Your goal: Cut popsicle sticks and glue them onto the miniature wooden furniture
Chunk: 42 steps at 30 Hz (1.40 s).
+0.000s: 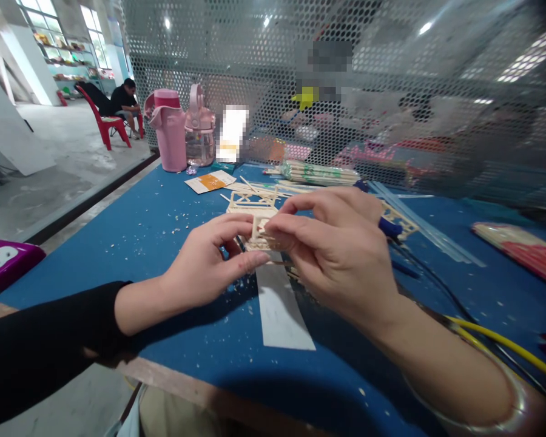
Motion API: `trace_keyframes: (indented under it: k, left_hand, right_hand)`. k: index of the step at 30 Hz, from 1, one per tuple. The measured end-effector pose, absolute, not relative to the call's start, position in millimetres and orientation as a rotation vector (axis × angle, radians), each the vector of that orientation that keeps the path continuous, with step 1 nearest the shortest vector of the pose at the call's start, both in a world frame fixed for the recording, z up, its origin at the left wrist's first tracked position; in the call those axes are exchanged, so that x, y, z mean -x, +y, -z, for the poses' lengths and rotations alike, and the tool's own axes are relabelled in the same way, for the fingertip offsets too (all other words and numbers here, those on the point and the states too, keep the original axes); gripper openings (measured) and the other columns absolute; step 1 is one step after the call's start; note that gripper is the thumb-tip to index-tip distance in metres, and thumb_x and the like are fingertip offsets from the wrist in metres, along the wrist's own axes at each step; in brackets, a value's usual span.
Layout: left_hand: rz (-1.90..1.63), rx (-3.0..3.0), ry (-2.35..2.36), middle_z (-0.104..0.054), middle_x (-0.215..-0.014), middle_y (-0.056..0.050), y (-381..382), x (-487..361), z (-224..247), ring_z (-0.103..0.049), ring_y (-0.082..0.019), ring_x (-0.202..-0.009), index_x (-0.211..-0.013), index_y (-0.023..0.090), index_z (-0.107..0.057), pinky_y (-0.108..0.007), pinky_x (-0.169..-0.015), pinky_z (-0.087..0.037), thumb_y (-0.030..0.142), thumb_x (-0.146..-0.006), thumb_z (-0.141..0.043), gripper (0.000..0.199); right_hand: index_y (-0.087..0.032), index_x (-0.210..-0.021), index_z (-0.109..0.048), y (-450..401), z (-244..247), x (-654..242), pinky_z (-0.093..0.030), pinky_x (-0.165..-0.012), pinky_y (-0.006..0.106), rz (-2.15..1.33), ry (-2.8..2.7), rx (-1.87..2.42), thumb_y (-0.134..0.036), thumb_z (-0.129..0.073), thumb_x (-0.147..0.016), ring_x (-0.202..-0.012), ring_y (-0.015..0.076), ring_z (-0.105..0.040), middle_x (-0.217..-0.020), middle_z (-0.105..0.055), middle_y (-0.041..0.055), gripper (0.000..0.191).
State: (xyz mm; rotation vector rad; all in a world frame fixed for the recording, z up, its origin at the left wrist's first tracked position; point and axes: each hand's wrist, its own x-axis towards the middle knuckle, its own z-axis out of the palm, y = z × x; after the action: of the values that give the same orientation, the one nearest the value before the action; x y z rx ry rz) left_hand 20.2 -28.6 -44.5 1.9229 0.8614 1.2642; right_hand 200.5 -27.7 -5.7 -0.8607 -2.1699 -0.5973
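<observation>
Both hands meet over the middle of the blue table, around a small pale wooden model (258, 227) built from thin sticks. My left hand (212, 255) grips its left side, thumb below and fingers above. With thumb and fingers pinched, my right hand (339, 237) works at the model's right side; whatever small part sits between those fingertips is hidden. Just behind is a larger pale stick frame (255, 199). A strip of white paper (282, 309) lies below the hands. A dark blue tool handle (390, 227) with a cable shows behind my right hand.
A pink flask (170, 133) and a pink-lidded bottle (200, 133) stand at the back left near a bright phone (232, 133). Packaged sticks (321, 174), clear rods (428, 224) and a red packet (523, 252) lie beyond. A purple power strip (9, 261) sits left; a perforated metal screen (236, 54) closes the back.
</observation>
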Motion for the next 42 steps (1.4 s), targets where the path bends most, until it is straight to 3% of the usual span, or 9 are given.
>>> trace_keyframes:
  k: [3, 11, 20, 27, 36, 42]
  left_hand:
    - [-1.207, -1.906, 0.904, -0.07, -0.097, -0.006, -25.9, -22.2, 45.1, -0.056, -0.01, -0.063, -0.102, 0.017, -0.068, -0.02, -0.054, -0.044, 0.028, -0.083, -0.062, 0.023]
    - [-1.159, -1.846, 0.894, -0.07, -0.093, -0.005, -21.3, -22.3, 44.8, -0.046, -0.007, -0.05, -0.104, 0.017, -0.068, -0.021, -0.049, -0.038, 0.028, -0.084, -0.06, 0.024]
    - [-1.189, -1.924, 0.806, -0.071, -0.1, -0.004, -21.1, -21.0, 46.0, -0.06, -0.015, -0.081, -0.102, 0.022, -0.07, -0.023, -0.065, -0.043, 0.026, -0.085, -0.06, 0.021]
    - [-1.144, -1.787, 0.892, -0.07, -0.085, -0.003, -22.1, -21.7, 46.4, -0.05, -0.01, -0.058, -0.104, 0.018, -0.07, -0.021, -0.052, -0.038, 0.023, -0.08, -0.063, 0.025]
    - [-1.13, -1.54, 0.88, -0.054, -0.057, 0.002, -19.8, -24.2, 49.7, -0.043, -0.01, -0.051, -0.095, 0.015, -0.072, -0.022, -0.05, -0.036, 0.029, -0.079, -0.063, 0.023]
    - [-1.11, -1.426, 0.822, -0.051, -0.056, 0.003, -17.4, -24.2, 48.7, -0.043, -0.008, -0.052, -0.078, 0.013, -0.071, -0.022, -0.051, -0.036, 0.029, -0.076, -0.065, 0.017]
  right_hand:
    - [-0.027, -0.087, -0.069, -25.9, 4.9, -200.9, -0.036, -0.072, 0.039, 0.615, -2.219, 0.872, -0.024, -0.057, -0.086, -0.087, 0.0256, -0.057, -0.086, -0.067, 0.0037, 0.013]
    - [-0.021, -0.088, -0.068, -21.6, 9.3, -199.8, -0.04, -0.067, 0.036, 0.633, -2.187, 0.81, -0.02, -0.053, -0.088, -0.077, 0.0205, -0.058, -0.083, -0.067, 0.0059, 0.015]
    - [-0.019, -0.087, -0.067, -21.6, 9.1, -198.9, -0.047, -0.065, 0.03, 0.571, -2.235, 0.746, -0.013, -0.053, -0.085, -0.075, 0.019, -0.057, -0.083, -0.063, 0.0077, 0.015]
    - [-0.018, -0.085, -0.068, -21.6, 12.6, -196.7, -0.046, -0.062, 0.029, 0.55, -2.218, 0.756, -0.015, -0.051, -0.087, -0.072, 0.0176, -0.056, -0.081, -0.063, 0.0073, 0.018]
    - [-0.019, -0.084, -0.069, -17.9, 26.0, -195.3, -0.044, -0.062, 0.029, 0.64, -2.178, 0.76, -0.017, -0.048, -0.088, -0.07, 0.0173, -0.055, -0.08, -0.065, 0.007, 0.022]
    - [-0.022, -0.083, -0.069, -16.1, 28.0, -196.0, -0.044, -0.063, 0.03, 0.673, -2.195, 0.763, -0.018, -0.05, -0.088, -0.071, 0.018, -0.056, -0.08, -0.065, 0.0056, 0.019]
